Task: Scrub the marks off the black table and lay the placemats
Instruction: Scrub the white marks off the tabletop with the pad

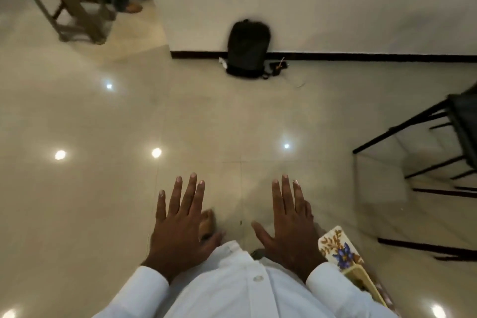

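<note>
I look down at a shiny cream tiled floor. My left hand (182,224) and my right hand (287,224) are held out flat in front of my white shirt, palms down, fingers spread, with nothing in them. A flowered placemat (340,253) with a blue bloom and brown leaves pokes out beside my right wrist, tucked against my right side. A black-framed table or chair (423,137) stands at the right edge; its top is mostly cut off by the frame.
A black backpack (247,49) leans on the white wall ahead, with small items and a cord beside it. A beige stool (64,2) stands at the back left, next to another person's legs. My foot (206,222) shows under my left hand.
</note>
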Tool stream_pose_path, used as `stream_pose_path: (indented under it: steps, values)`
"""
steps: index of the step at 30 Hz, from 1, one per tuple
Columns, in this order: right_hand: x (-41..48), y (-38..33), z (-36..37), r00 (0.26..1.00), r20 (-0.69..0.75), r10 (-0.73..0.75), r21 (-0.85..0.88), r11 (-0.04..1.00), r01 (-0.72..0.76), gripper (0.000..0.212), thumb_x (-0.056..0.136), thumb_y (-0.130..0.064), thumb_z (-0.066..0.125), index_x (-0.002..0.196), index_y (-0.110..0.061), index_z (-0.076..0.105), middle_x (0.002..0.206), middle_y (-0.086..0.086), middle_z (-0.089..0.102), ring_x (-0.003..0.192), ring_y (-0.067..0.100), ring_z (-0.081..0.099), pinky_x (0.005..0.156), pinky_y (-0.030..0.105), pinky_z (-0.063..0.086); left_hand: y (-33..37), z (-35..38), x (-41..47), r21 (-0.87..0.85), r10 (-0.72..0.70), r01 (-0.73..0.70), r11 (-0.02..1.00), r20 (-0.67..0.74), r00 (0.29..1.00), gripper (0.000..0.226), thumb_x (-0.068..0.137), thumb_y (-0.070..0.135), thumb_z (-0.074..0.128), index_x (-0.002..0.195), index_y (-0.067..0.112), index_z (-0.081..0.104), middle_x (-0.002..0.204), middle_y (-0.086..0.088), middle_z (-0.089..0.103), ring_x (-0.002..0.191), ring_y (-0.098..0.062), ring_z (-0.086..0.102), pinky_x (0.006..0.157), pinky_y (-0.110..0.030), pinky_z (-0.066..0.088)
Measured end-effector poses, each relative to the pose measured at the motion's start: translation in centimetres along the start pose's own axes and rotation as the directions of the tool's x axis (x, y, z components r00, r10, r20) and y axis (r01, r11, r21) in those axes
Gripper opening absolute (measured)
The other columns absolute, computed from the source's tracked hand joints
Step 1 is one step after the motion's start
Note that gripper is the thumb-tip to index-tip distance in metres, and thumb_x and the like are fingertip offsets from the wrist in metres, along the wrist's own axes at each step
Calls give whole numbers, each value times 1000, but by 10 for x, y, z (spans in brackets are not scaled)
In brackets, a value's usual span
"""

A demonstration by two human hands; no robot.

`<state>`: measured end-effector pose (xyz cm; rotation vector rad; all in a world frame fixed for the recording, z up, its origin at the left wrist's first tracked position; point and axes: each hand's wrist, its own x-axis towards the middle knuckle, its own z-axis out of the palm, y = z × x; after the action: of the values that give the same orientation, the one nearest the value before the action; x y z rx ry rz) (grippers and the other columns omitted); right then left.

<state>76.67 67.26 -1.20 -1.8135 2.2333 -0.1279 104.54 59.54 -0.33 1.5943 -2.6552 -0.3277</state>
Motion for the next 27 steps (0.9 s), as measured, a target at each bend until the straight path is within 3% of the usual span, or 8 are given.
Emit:
stream_pose_path:
  steps: [2, 6, 8, 12, 21, 23, 27]
  values:
    - [24, -7, -5, 997, -34, 62, 13, 998, -62, 113, 97, -83, 50, 179, -18, 5, 186, 7, -8, 171, 39, 3, 127, 63, 28, -20, -13, 44, 4, 86, -86, 996, -26, 996, 116, 94, 90, 43, 178, 15, 14, 188, -7, 5, 173, -39, 4, 131, -75, 19]
    - [59, 1, -19, 974, -45, 221, 3, 975, -221, 113, 98, -82, 52, 178, -18, 7, 186, 9, -8, 172, 38, 2, 129, 58, 23, -38, -27, 131, 40, 239, -243, 969, 96, 966, 120, 93, 93, 42, 179, 15, 10, 188, -6, 1, 173, -38, -1, 132, -75, 17]
    - [72, 6, -23, 947, -117, 301, 32, 954, -299, 112, 98, -81, 54, 178, -18, 6, 186, 8, -8, 172, 38, 1, 129, 58, 22, -35, -28, 170, 54, 310, -313, 948, 58, 949, 119, 94, 93, 41, 179, 15, 11, 188, -7, 3, 173, -38, 0, 132, -74, 18]
    - [100, 42, -25, 893, -140, 427, 76, 904, -420, 111, 98, -81, 51, 178, -18, 8, 186, 8, -5, 172, 38, 4, 128, 57, 25, -3, -27, 253, 77, 434, -447, 891, 144, 890, 119, 94, 93, 41, 179, 15, 9, 188, -6, 0, 173, -37, -1, 131, -74, 21]
    - [168, 183, -61, 730, -147, 668, 223, 741, -634, 112, 98, -84, 46, 178, -20, 1, 186, 7, -11, 172, 37, 0, 129, 63, 28, 150, -17, 430, 27, 559, -566, 824, 122, 820, 120, 93, 97, 33, 179, 20, 2, 188, 0, -8, 173, -32, -8, 134, -71, 13]
    - [178, 216, -75, 726, -170, 667, 216, 743, -633, 114, 97, -85, 48, 178, -23, -3, 186, 6, -13, 172, 35, -3, 130, 62, 25, 192, -13, 464, 27, 607, -612, 791, 95, 789, 119, 93, 97, 34, 179, 21, 0, 188, 0, -9, 173, -32, -10, 135, -71, 12]
    - [190, 278, -98, 696, -145, 703, 171, 711, -682, 113, 96, -82, 51, 178, -17, 8, 186, 13, 0, 171, 40, 8, 126, 63, 36, 267, -6, 519, 16, 664, -678, 735, 190, 723, 120, 92, 98, 31, 178, 24, -6, 186, 4, -18, 172, -29, -17, 136, -69, 7]
